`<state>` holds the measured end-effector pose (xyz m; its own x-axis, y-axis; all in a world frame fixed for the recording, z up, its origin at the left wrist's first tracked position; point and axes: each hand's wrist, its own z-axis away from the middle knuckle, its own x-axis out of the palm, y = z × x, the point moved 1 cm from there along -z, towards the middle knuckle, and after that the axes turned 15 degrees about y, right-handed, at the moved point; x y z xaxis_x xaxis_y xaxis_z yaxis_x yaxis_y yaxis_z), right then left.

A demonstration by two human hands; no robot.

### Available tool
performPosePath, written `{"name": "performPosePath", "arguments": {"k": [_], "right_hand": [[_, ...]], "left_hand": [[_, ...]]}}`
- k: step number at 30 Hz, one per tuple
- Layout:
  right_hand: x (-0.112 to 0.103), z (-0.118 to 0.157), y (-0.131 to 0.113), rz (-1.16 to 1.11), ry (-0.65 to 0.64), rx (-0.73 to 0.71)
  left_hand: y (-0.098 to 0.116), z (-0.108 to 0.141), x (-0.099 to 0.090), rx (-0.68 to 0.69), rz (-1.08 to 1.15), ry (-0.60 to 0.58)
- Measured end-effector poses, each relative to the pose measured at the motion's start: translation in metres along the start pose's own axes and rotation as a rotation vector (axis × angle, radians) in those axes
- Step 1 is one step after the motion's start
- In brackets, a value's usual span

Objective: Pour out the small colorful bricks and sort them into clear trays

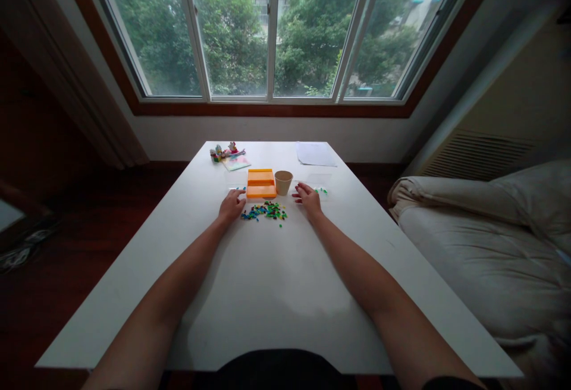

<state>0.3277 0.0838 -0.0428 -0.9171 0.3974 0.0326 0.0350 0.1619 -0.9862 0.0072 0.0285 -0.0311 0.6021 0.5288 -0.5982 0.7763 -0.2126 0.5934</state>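
Note:
A loose pile of small blue, green, yellow and dark plastic pieces (266,210) lies on the white table between my hands. My left hand (231,205) rests at the pile's left side, beside a clear tray (233,179) with a few blue pieces. Its fingers stretch forward and look apart. On the other side my right hand (308,198) hovers or rests between a brown paper cup (284,182) and a clear tray (325,179) with a few green pieces. Its fingers are spread, with nothing visible in them. An orange two-part tray (262,191) stands behind the pile.
Small toy figures (218,153) and a coloured sheet (237,163) occupy the far left of the white table (267,295). White paper (316,154) lies at the far right. A light sofa (482,229) stands right of the table, and a window (272,33) is beyond.

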Motion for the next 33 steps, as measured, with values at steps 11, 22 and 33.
{"name": "performPosePath", "arguments": {"k": [11,22,33], "right_hand": [[-0.0007,-0.0032,0.0093,0.291,0.002,-0.145],[-0.0001,-0.004,0.0092,0.366,0.001,-0.155],[-0.001,-0.0035,0.0035,0.294,-0.03,-0.052]], "left_hand": [[0.0001,0.0,0.0013,0.008,0.0,0.008],[-0.0009,-0.0004,0.0007,0.018,-0.006,0.005],[0.0018,0.0001,-0.0011,0.005,0.002,0.002]]}}
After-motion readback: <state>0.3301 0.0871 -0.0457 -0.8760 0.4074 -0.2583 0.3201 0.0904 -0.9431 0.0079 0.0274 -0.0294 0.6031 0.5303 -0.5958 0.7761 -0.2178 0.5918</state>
